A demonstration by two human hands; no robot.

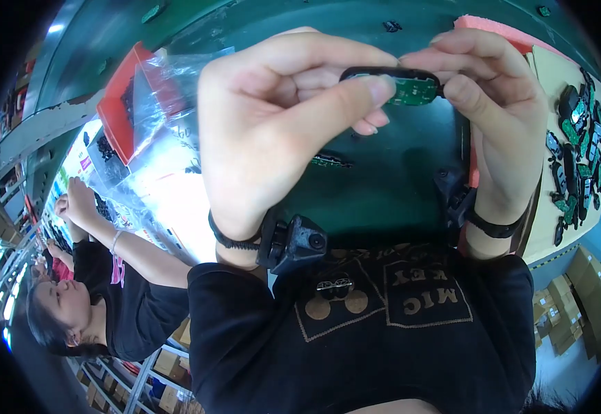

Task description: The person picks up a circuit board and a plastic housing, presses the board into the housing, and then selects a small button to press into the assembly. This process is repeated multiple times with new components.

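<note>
Above the dark green work surface, my left hand (262,121) grips an oblong black plastic casing (359,71) between thumb and fingers. A green circuit board (416,91) lies in the casing, its face partly covered by my left thumb. At the casing's right end, my right hand (504,103) pinches with thumb and fingers near a small dark end piece; whether that piece is separate I cannot tell. A narrow strip with a green board (331,160) rests on the surface below my left hand.
Many black-and-green assemblies (579,155) lie on a cream board at the right, by a pink foam strip (493,34). To the left stand a red bin (121,103) and clear plastic bags (166,90). A co-worker (128,297) sits at the left. Cardboard boxes (569,310) are lower right.
</note>
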